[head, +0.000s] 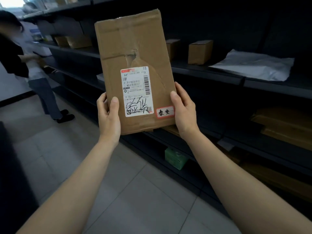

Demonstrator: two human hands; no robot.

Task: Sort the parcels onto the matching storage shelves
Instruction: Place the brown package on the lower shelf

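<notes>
Two bare forearms reach up from the bottom of the view, and between them stands a flat, creased brown cardboard parcel (135, 65), held upright in front of the dark metal shelving (253, 85). Its left hand (108, 115) wraps the lower left edge, thumb laid across the front and fingers behind. Its right hand (184, 108) clasps the lower right edge the same way, thumb on the face. Both hands are closed on the parcel, which touches no shelf.

On the parcel's face sits a white printed shipping label (137, 92) with barcodes and black handwriting scrawled over its lower part. Just beside it, at the bottom right corner, is a small white sticker with a red border (165, 111) and handwritten characters. Above the label the cardboard is dented and torn.

Behind, on the shelf at the parcel's mid height, stands a small brown cardboard box (200, 51), and to its right lies a crumpled white plastic mailer bag (253, 68). Lower down, a green carton (175, 157) rests on a near-floor shelf, and flat brown cartons (287, 125) lie in the shadow at right.

Further along the aisle to the left, another person (33, 68) in a dark top stands on the pale tiled floor (135, 191), facing the shelves.
</notes>
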